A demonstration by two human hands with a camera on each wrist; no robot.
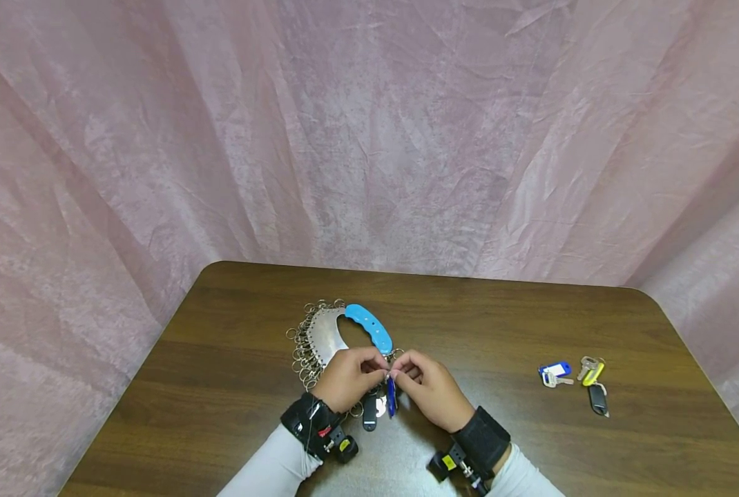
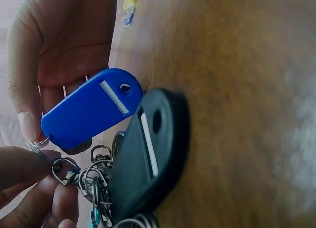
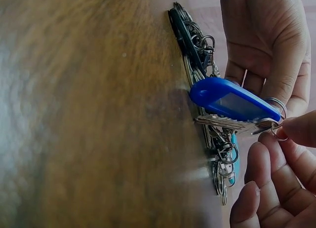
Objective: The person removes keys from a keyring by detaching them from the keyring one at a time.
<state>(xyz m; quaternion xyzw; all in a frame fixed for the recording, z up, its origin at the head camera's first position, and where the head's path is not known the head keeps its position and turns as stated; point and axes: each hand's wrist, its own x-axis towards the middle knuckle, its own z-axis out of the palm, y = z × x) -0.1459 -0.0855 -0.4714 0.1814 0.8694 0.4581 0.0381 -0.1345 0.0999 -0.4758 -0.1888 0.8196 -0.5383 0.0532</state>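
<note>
My left hand (image 1: 344,378) and right hand (image 1: 430,388) meet fingertip to fingertip near the table's front. The right hand pinches the split ring of a blue key tag (image 2: 89,109), from which keys (image 3: 222,122) also hang. In the left wrist view, the left fingers hold a small metal clasp (image 2: 66,171) through which that split ring seems to pass. Beneath the hands lies a crescent metal key holder (image 1: 326,335) with a light blue handle (image 1: 368,328) and many rings along its curved edge. A black key tag (image 2: 148,159) hangs among the rings beside the blue one.
On the table's right side lie a blue key tag (image 1: 554,369) with a key, a yellow key tag (image 1: 593,374) with a key, and a black key tag (image 1: 598,400). A pink curtain (image 1: 369,138) hangs behind the wooden table (image 1: 233,414).
</note>
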